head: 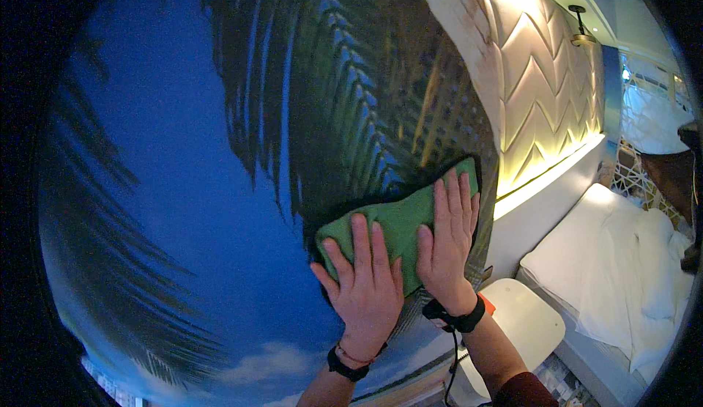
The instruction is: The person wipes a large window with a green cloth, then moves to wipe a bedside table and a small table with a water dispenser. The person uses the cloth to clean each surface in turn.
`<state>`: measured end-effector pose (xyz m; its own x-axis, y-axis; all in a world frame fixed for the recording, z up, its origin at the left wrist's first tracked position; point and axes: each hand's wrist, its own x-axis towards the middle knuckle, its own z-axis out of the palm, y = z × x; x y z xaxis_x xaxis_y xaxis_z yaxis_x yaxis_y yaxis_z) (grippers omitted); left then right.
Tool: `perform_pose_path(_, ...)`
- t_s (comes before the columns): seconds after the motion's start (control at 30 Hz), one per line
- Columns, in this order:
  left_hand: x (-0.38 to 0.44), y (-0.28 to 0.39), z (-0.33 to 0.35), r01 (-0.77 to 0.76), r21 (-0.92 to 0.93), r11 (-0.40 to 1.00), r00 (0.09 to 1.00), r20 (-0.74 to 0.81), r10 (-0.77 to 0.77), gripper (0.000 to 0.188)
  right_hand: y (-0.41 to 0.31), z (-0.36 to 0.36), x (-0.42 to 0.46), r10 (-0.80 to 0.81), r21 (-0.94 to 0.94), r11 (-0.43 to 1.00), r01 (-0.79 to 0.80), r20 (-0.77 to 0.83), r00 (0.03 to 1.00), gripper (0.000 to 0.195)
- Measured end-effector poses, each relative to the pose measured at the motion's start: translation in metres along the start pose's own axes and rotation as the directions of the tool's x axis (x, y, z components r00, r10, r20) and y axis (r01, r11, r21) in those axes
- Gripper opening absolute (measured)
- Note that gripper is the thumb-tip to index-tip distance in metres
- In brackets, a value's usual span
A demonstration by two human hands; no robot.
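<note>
A folded green cloth (403, 253) lies flat against a wall with a printed mural (181, 149) of palm fronds and blue sky. My left hand (365, 283) presses on the cloth's left part, palm down with the fingers spread. Over the right part, my right hand (450, 247) is also laid flat, its fingers reaching towards the upper corner and its thumb apart. Neither hand curls around the cloth. Both wrists wear black bands, and a dark cable hangs from the right one.
Right of the mural is a padded headboard panel (544, 88) with a lit strip below. A white bedside table (527, 316) stands below my right forearm, an orange-red item (486, 303) on it. Beyond lies a bed with white bedding (609, 264). A lamp (582, 39) hangs at upper right.
</note>
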<state>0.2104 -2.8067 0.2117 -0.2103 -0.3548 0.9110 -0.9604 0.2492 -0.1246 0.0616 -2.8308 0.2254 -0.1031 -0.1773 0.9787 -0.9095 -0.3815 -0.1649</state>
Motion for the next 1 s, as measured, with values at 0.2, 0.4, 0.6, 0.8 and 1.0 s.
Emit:
perform_pose_path(0.2, -0.064, -0.025, 0.006, -0.084, 0.153, 0.985, 0.996, 0.028, 0.080, 0.063, -0.042, 0.011, -0.054, -0.154, -0.034, 0.986, 0.164, 0.193, 0.969, 0.057)
perform_pose_path(0.4, -0.087, -0.056, -0.008, 0.012, 0.129, 0.992, 0.998, 0.054, -0.019, 0.064, -0.080, 0.015, -0.069, -0.177, 0.026, 0.984, 0.175, 0.187, 0.966, 0.050)
perform_pose_path(0.6, -0.048, -0.100, -0.030, 0.226, -0.013, 0.974, 0.967, -0.118, -0.226, 0.072, -0.117, 0.025, -0.020, -0.258, 0.085, 0.965, 0.249, 0.123, 0.958, 0.050)
perform_pose_path(0.8, -0.196, -0.110, 0.020, 0.093, 0.128, 0.987, 0.995, 0.034, -0.099, 0.067, -0.107, 0.039, -0.172, -0.330, 0.021, 0.940, 0.339, 0.301, 0.895, 0.035)
perform_pose_path(1.0, -0.315, -0.122, 0.033, -0.038, -0.003, 0.999, 0.967, 0.252, 0.038, 0.068, -0.100, 0.041, -0.275, -0.387, 0.220, 0.917, 0.332, 0.289, 0.876, 0.012)
